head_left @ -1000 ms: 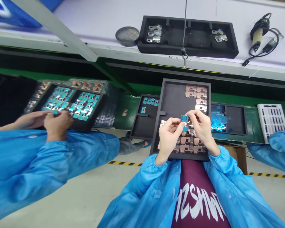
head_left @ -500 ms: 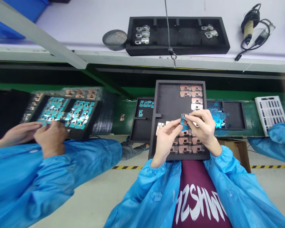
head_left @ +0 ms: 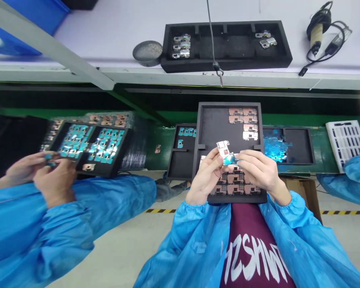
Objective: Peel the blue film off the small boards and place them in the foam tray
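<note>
My left hand [head_left: 204, 175] pinches a small silvery metal part [head_left: 223, 147] and holds it up over the black foam tray [head_left: 216, 124] on my lap. My right hand [head_left: 258, 171] grips a strip of blue film [head_left: 229, 160] that hangs from the part's lower edge. Both hands are closed, thumbs and forefingers meeting at the part. Copper-coloured parts [head_left: 245, 120] lie in the tray's far right corner, and more copper-coloured parts [head_left: 234, 185] fill its near half under my hands.
A co-worker's hands [head_left: 49, 176] on the left work at a tray of blue-filmed parts [head_left: 90, 142]. A pile of peeled blue film [head_left: 273, 146] fills a tray to the right. A long black tray [head_left: 228, 60], a mesh dish [head_left: 147, 51] and a hanging hook [head_left: 219, 74] are on the white shelf.
The silvery part has come up and tilted in my left hand. My right hand has drawn the blue film down and away from it. The co-worker's hands pulled back from their tray.
</note>
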Action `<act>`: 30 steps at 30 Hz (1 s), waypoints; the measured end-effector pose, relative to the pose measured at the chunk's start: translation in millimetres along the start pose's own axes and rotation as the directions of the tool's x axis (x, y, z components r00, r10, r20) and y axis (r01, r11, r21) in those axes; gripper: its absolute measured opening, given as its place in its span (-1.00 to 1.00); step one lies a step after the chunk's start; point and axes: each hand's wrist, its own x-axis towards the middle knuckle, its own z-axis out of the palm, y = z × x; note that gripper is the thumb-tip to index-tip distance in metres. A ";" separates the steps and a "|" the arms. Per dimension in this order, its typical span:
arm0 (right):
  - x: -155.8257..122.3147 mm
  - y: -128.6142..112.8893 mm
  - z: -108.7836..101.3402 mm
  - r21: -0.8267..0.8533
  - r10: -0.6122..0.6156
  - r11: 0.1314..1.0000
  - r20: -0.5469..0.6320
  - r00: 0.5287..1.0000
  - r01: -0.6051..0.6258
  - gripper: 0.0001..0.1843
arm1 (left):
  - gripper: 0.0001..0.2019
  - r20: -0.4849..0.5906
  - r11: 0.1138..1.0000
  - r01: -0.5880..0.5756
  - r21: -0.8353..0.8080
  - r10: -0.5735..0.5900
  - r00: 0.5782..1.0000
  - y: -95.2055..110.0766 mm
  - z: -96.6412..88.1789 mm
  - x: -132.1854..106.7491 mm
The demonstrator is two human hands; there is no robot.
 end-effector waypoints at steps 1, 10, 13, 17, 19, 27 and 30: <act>-2.4 -1.6 -0.3 0.013 -0.005 1.000 -0.001 1.000 0.005 -0.79 | -0.52 -0.016 1.000 -0.004 -0.001 0.003 1.000 1.8 0.0 0.4; -98.3 36.1 -12.8 0.211 0.601 0.793 -0.417 0.682 -0.571 -0.86 | -0.61 -0.104 0.806 -0.249 0.538 0.356 0.929 30.5 -7.9 25.2; -174.4 104.4 -12.2 0.341 0.890 0.315 -0.431 0.150 -0.886 -0.63 | -0.72 0.131 0.530 -0.300 0.793 0.332 0.934 46.2 -7.0 68.5; -259.3 179.2 1.9 0.292 0.953 -0.074 -0.260 -0.153 -0.954 -0.53 | -0.85 0.274 0.258 -0.328 0.909 0.225 0.935 44.3 -1.6 139.7; -285.5 197.3 12.0 0.225 0.955 -0.138 -0.226 -0.190 -0.964 -0.59 | -0.91 0.242 0.229 -0.293 0.928 0.224 0.944 36.3 -1.2 162.6; -333.5 237.7 45.7 -0.056 0.955 -0.253 -0.173 -0.240 -0.966 -0.71 | -0.87 0.431 -0.091 -0.433 0.897 0.404 0.807 8.8 -13.0 174.1; -337.1 247.3 57.0 -0.150 0.956 -0.260 -0.178 -0.233 -0.954 -0.72 | -0.88 0.503 -0.244 -0.441 0.864 0.446 0.740 1.5 -9.1 172.0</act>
